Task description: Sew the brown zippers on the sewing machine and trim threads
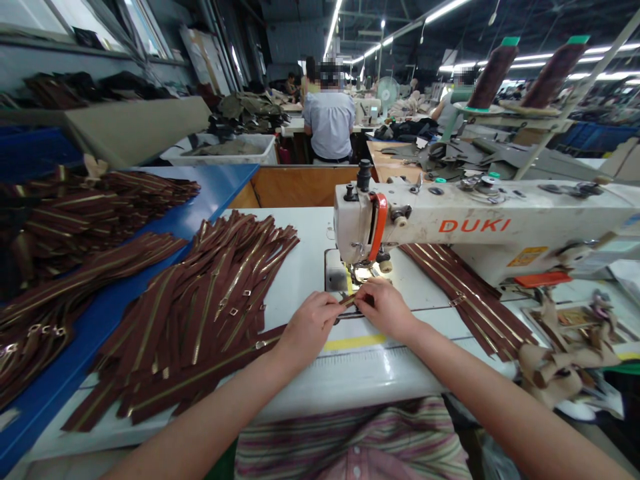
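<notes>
1. Both grips are closed. The left hand (307, 328) and the right hand (385, 310) pinch a brown brass-toothed zipper (347, 301) from either side, with little of it showing between them. So short a span probably gives close control over the strip.
2. That zipper sits just in front of the presser foot (361, 272) of a cream DUKI sewing machine (480, 223), on the white surface (305, 240). Holding it here seems to keep it lined up with the foot.
3. Directly below the hands, a yellow tape strip (355, 343) crosses the surface beside a printed ruler scale (360, 357). Both look placed to serve as guides.
4. Left of the hands, a fanned pile of brown zippers (220, 313) lies within easy reach, probably for that reason.
5. To the right, a smaller bundle of zippers (465, 300) lies diagonally under the machine's arm, apparently kept apart from the left pile. Tan leather scraps (565, 360) sit near the right edge.
6. Beyond the surface's far left edge, a blue-topped table (220, 190) carries more zippers (95, 213), like a reserve.
</notes>
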